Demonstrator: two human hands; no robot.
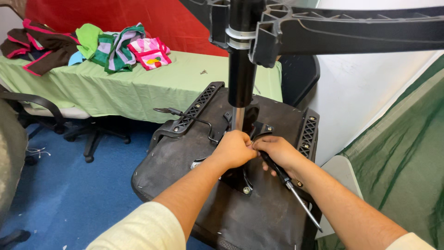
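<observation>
Both hands are closed at the centre of the frame: left hand (234, 149) pinches a small part on the mechanism plate (240, 178) of the overturned chair seat (268, 213), right hand (277, 153) grips a screwdriver (289, 185). Better to keep the tool straight and the seat steady.

Both forearms are extended forward from the lower edge of the view, and pale short sleeves are seen at the upper arms. The left hand (233, 149) is curled into a loose fist with the knuckles turned upward. The right hand (276, 152) is closed, its fingers bent inward. The two hands are pressed together, thumb sides touching.
</observation>
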